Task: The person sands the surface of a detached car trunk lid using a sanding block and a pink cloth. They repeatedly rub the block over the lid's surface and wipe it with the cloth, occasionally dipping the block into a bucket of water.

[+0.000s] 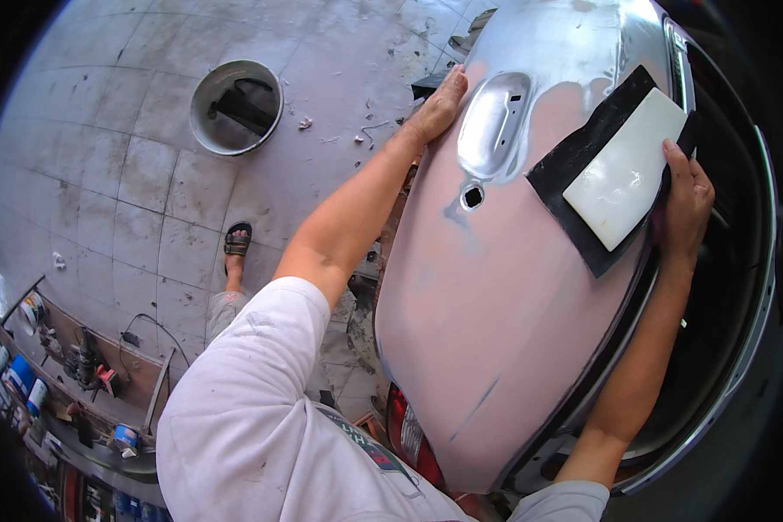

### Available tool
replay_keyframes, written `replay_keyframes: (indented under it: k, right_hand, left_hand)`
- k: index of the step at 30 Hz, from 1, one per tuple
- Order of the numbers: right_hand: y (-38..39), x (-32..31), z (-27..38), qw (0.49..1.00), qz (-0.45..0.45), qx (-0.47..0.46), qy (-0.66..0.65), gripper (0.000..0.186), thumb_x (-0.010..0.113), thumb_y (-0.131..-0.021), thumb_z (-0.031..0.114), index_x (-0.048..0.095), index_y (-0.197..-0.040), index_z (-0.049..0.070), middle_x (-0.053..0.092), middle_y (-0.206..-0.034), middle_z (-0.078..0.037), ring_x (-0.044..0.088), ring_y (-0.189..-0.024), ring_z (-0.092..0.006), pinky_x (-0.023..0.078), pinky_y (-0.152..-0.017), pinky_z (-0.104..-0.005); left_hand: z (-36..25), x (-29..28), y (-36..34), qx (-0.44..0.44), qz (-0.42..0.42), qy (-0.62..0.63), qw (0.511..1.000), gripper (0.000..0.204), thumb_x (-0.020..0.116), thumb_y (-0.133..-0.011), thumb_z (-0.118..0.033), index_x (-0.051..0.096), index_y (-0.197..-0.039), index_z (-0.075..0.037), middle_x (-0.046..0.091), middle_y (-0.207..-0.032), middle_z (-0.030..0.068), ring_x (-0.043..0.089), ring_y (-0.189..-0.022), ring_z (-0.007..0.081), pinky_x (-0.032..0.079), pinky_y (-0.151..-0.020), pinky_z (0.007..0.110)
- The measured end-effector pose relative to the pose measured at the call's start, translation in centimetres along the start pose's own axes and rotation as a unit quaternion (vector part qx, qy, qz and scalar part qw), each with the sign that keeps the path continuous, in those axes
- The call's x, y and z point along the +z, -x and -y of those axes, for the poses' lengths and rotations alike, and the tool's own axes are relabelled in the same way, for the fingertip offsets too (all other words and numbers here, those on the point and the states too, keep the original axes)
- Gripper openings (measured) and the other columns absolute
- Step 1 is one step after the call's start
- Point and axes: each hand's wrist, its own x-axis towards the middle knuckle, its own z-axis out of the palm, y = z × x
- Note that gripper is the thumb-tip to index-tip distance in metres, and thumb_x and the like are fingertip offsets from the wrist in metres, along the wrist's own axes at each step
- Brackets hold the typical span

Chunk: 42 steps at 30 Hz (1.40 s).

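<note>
Head view: a white block (626,170) is seen lying on a black sheet (570,157), probably abrasive paper, and both are set at a slant against the upper right part of a pink-primed car body panel (470,296). The sheet's edges stick out past the block. Block and sheet are grasped together at the right-hand edge by the right hand (689,196): one fingertip is laid on the white face, so that grip is definitely closed on something, though exactly how the rest of the fingers are tucked can't be told. Nothing is clutched by the left hand (444,104), which is rested on the panel's left edge near the bare-metal oval recess (493,126), with its fingers stretched out.

As far as can be judged, the sheet is being positioned around the block, with no clear sign of rubbing. For a next move, the loose edges would have to be folded up and pinched against the block, so a second hand could be needed.

Over on the tiled floor (139,174), a dark item is left in a round bucket (205,111), well apart from the panel.
</note>
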Motion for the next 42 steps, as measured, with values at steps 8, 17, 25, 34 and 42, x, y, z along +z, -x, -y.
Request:
replay_keyframes:
  k: [8, 17, 25, 34, 42]
  right_hand:
    - [-0.2, -0.3, -0.5, 0.999, 0.005, 0.019, -0.038, 0.061, 0.069, -0.097, 0.052, 0.076, -0.115, -0.005, 0.078, -0.101, -0.015, 0.073, -0.092, -0.0236, 0.054, -0.093, -0.0372]
    - [-1.0, -0.5, -0.8, 0.998, -0.008, -0.057, 0.005, 0.06, 0.07, -0.098, 0.051, 0.078, -0.116, -0.006, 0.079, -0.108, -0.014, 0.072, -0.098, -0.022, 0.052, -0.093, -0.0345]
    - [-5.0, -2.8, -6.6, 0.86, -0.001, -0.38, 0.341, 0.061, 0.059, -0.094, -0.015, 0.063, -0.145, 0.019, 0.074, -0.13, -0.017, 0.074, -0.115, -0.031, 0.058, -0.101, -0.0404]
    - [-6.9, -3.0, -7.7, 0.883, 0.001, -0.344, 0.319, 0.056, 0.064, -0.099, -0.002, 0.061, -0.148, 0.023, 0.075, -0.129, -0.017, 0.073, -0.117, -0.0278, 0.056, -0.103, -0.0407]
    - [-5.5, -0.9, -6.3, 0.97, 0.006, -0.137, 0.199, 0.049, 0.062, -0.098, 0.05, 0.074, -0.136, 0.019, 0.075, -0.129, -0.017, 0.072, -0.117, -0.0337, 0.053, -0.101, -0.0413]
  left_hand:
    - [0.0, 0.7, 10.6, 0.006, -0.011, -0.009, 1.0, 0.091, 0.021, -0.113, -0.066, 0.021, -0.167, 0.007, 0.017, -0.177, 0.0237, 0.011, -0.166, 0.0322, 0.01, -0.134, 0.039]
    - [-0.5, 1.7, 23.4, 0.019, -0.017, -0.027, 0.999, 0.081, 0.023, -0.116, -0.057, 0.015, -0.169, 0.004, 0.015, -0.178, 0.0238, 0.009, -0.167, 0.0331, 0.01, -0.134, 0.04]
    - [-0.4, 2.8, 34.6, 0.018, -0.023, -0.049, 0.998, 0.078, 0.032, -0.116, -0.052, 0.013, -0.171, -0.001, 0.013, -0.179, 0.022, 0.013, -0.166, 0.0349, 0.014, -0.133, 0.041]
    - [-1.8, 3.5, 44.3, -0.058, 0.017, -0.031, 0.998, 0.089, 0.035, -0.112, -0.061, 0.007, -0.172, -0.002, 0.008, -0.179, 0.0228, 0.01, -0.167, 0.0358, 0.013, -0.133, 0.042]
    - [-0.5, 2.2, 54.0, -0.074, 0.319, -0.278, 0.903, 0.078, 0.044, -0.11, -0.061, 0.037, -0.167, -0.009, 0.007, -0.179, 0.0245, 0.024, -0.162, 0.0406, 0.025, -0.131, 0.045]
